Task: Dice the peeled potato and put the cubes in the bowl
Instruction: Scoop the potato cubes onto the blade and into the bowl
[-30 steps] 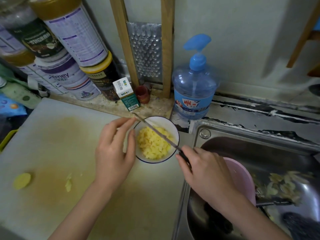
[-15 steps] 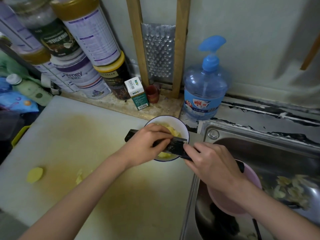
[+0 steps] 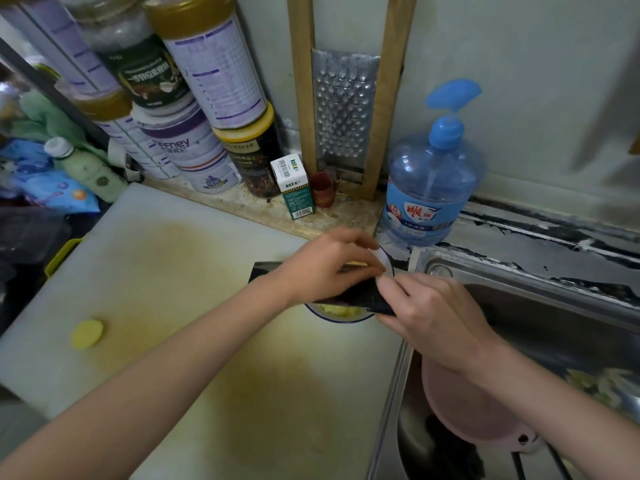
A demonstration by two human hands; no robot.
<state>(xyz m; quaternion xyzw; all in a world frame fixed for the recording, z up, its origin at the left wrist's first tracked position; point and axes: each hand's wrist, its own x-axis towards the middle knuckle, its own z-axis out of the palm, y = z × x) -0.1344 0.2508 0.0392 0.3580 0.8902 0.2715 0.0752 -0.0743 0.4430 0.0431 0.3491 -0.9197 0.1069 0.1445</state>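
Observation:
A white bowl with a blue rim [image 3: 341, 317] sits at the right edge of the white cutting board [image 3: 166, 271], and yellow potato cubes [image 3: 337, 309] show inside it. A dark knife blade [image 3: 263, 270] lies flat across the bowl. My right hand [image 3: 429, 313] grips the knife at its handle end, which is hidden under the hand. My left hand [image 3: 329, 268] lies on top of the blade over the bowl, fingertips curled against the blade near the right hand. A round potato end piece [image 3: 86, 334] rests on the board at the left.
A steel sink [image 3: 540, 306] with a pink basin [image 3: 464, 407] lies to the right. A blue pump bottle [image 3: 429, 188], a metal grater in a wooden frame [image 3: 343, 109], a small box [image 3: 292, 187] and stacked tins [image 3: 194, 98] line the back wall.
The knife turned from edge-up across the bowl to lying flat over it. My left hand came onto the blade and slid right along it toward my right hand.

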